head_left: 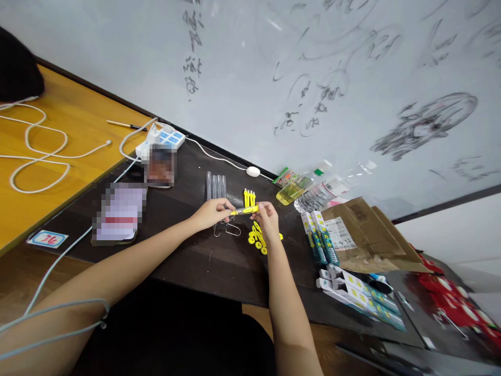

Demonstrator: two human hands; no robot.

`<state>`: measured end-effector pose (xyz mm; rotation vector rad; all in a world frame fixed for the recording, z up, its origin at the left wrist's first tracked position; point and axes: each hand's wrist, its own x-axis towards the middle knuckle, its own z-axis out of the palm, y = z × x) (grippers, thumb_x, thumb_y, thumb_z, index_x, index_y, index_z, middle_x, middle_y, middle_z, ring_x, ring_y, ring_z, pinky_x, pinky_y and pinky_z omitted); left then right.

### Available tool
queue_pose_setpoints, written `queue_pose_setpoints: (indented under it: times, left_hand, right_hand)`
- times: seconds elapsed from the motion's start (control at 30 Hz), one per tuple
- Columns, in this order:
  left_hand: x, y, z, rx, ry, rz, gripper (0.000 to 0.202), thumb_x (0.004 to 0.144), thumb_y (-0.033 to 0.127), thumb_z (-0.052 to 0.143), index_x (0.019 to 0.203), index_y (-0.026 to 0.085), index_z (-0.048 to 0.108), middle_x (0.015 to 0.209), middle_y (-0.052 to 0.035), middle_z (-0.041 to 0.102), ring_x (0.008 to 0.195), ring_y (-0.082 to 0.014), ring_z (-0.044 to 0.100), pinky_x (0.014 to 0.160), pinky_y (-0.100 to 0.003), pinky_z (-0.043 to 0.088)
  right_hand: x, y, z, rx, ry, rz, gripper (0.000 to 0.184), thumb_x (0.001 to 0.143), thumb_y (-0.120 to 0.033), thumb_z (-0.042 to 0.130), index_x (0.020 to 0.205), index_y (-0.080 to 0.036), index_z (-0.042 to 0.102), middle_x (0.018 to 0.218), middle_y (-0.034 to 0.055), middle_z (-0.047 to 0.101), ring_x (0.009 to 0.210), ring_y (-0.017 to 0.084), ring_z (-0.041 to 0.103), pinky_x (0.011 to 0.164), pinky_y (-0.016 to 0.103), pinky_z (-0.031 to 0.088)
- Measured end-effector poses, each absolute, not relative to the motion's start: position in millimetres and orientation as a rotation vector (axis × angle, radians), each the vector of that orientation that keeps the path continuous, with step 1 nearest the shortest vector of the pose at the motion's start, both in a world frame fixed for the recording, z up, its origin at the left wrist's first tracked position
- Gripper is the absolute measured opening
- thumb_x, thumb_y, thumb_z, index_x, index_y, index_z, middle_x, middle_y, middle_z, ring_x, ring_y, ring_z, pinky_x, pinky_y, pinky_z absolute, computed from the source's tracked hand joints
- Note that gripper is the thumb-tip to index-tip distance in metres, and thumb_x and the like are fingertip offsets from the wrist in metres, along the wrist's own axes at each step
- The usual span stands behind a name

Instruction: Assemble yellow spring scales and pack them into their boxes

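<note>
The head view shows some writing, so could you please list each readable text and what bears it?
"6", after an unclear digit: card.
"力计": small box.
Too blurred or small: whiteboard handwriting, carton label, water bottle label, snack packet, remaining box print.

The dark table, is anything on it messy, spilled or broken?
I can't see anything spilled or broken. The yellow pieces near the right hand look a bit messy: they lie in a jumbled heap, while the clear tubes lie neatly side by side.
</note>
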<state>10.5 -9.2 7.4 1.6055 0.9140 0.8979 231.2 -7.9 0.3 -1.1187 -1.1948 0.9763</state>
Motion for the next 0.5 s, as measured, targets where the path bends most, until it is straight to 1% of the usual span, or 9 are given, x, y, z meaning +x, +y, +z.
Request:
queue_pose_setpoints:
  times: [0.27, 0.33, 0.4, 0.5]
  left_hand:
    - [11.5, -7.5, 6.0, 1.598, 0.904, 0.906, 0.022, 0.079, 0.026, 0.057, 0.095, 0.015, 0.066, 0.067, -0.0034, 0.069, 0.063, -0.0115, 0.059, 0.064, -0.025, 0.039]
    - [12.0, -6.1, 4.6, 1.557, 0.897, 0.902, 0.021, 0.079, 0.025, 0.057, 0.094, 0.014, 0.066, 0.065, -0.003, 0.068, 0.059, -0.0101, 0.056, 0.061, -0.023, 0.038]
    - [12.5, -4.6, 2.7, 1.521, 0.889, 0.894, 0.02, 0.08, 0.025, 0.057, 0.094, 0.015, 0.067, 0.064, -0.0026, 0.068, 0.051, -0.0078, 0.051, 0.054, -0.022, 0.034]
    - [13.2, -3.0, -0.4, 1.472, 0.881, 0.877, 0.019, 0.08, 0.025, 0.057, 0.094, 0.015, 0.067, 0.063, -0.0022, 0.067, 0.041, -0.0044, 0.038, 0.045, -0.021, 0.025]
  right_hand:
    - [230.6, -8.1, 0.5, -1.099, -1.214, 0.968, 0.029, 0.075, -0.048, 0.066, 0.08, -0.021, 0.056, 0.067, -0.0053, 0.054, 0.053, 0.006, 0.053, 0.054, 0.021, 0.052]
    - [229.9, -8.6, 1.6, -1.085, -1.199, 0.968, 0.029, 0.075, -0.047, 0.067, 0.08, -0.021, 0.056, 0.069, -0.0051, 0.055, 0.053, 0.006, 0.052, 0.053, 0.021, 0.052]
    - [229.8, -9.1, 2.4, -1.072, -1.194, 0.978, 0.028, 0.074, -0.045, 0.068, 0.081, -0.021, 0.056, 0.071, -0.0048, 0.055, 0.054, 0.006, 0.053, 0.054, 0.022, 0.052]
    - [230.6, -9.8, 3.3, -1.051, -1.192, 0.992, 0.025, 0.074, -0.042, 0.068, 0.082, -0.021, 0.058, 0.073, -0.0044, 0.056, 0.055, 0.007, 0.053, 0.055, 0.022, 0.052]
